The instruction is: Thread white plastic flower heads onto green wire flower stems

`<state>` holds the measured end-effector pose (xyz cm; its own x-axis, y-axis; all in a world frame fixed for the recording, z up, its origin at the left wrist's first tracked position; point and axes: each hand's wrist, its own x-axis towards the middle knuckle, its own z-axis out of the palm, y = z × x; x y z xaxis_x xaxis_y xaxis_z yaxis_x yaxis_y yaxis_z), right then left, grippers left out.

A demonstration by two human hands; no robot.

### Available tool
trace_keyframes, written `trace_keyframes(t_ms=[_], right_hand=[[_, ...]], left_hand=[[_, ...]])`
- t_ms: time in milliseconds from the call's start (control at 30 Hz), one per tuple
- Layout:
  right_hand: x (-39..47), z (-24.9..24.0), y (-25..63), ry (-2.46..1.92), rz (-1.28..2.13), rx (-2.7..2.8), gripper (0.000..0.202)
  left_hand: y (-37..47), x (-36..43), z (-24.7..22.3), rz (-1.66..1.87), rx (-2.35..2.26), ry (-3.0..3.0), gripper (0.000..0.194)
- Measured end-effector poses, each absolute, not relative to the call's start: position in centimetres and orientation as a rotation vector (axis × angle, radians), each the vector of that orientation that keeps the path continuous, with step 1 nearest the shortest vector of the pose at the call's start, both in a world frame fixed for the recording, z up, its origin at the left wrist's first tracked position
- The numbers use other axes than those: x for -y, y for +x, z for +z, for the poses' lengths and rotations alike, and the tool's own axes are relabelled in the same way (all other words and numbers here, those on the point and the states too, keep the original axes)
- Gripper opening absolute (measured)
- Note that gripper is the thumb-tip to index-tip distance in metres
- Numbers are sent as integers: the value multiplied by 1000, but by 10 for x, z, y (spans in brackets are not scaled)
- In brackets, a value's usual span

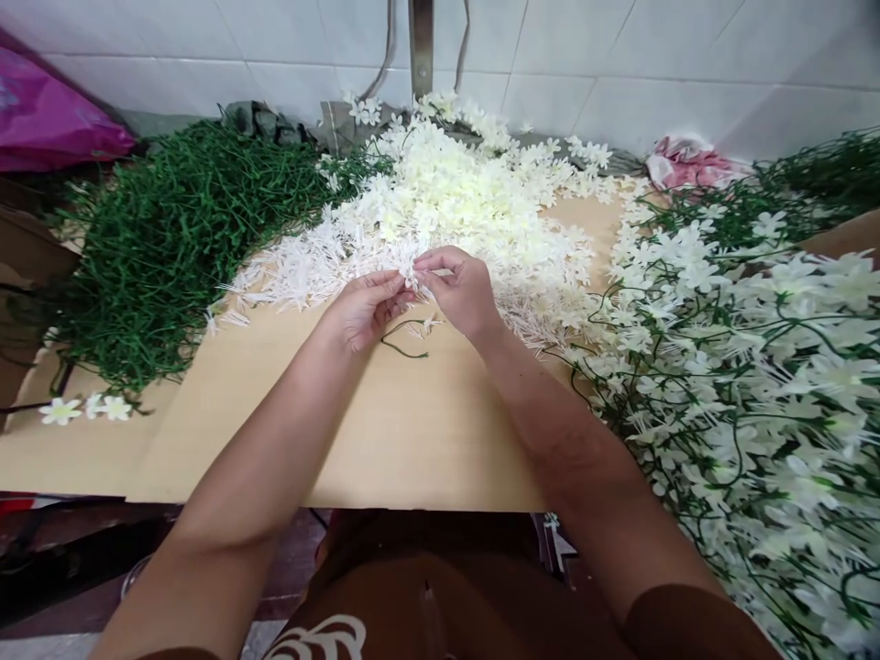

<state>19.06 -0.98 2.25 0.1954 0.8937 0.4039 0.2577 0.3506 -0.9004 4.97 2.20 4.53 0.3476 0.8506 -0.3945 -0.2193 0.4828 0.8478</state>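
Note:
My left hand [375,304] and my right hand [459,286] meet at the front edge of a heap of white artificial flowers [446,197]. Between their fingertips is a small white artificial flower [408,268], pinched from both sides. Parts of it are hidden by the fingers and it blends with the white pieces behind. Just below the hands, a short green plastic stem [402,352] with a small pale tip lies on the brown cardboard [412,431].
A mound of green stems [185,229] stands on the left, with a few loose flowers [61,411] near it. Flowers on green stems [756,394] pile high on the right. A pink-and-white cloth [691,163] and a purple bag [55,110] lie by the tiled wall [550,55].

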Motion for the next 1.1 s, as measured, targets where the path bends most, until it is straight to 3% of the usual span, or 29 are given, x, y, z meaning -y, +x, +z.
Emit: trace_keyframes(t_ms=[400,767,933,1100], right_hand=[[12,14,186,-1191,266,1587,10],[13,20,183,-1135,569,1484,1],[10,19,182,-1055,809,1395,13],[7,21,191,-1069,801,1379,8]], left_hand=[[44,-27,36,791,-855,864,9],[45,-26,39,858,-860,849,19],[43,-27,41,876,-845,799,18],[41,-28,46,888,-854,798,19]])
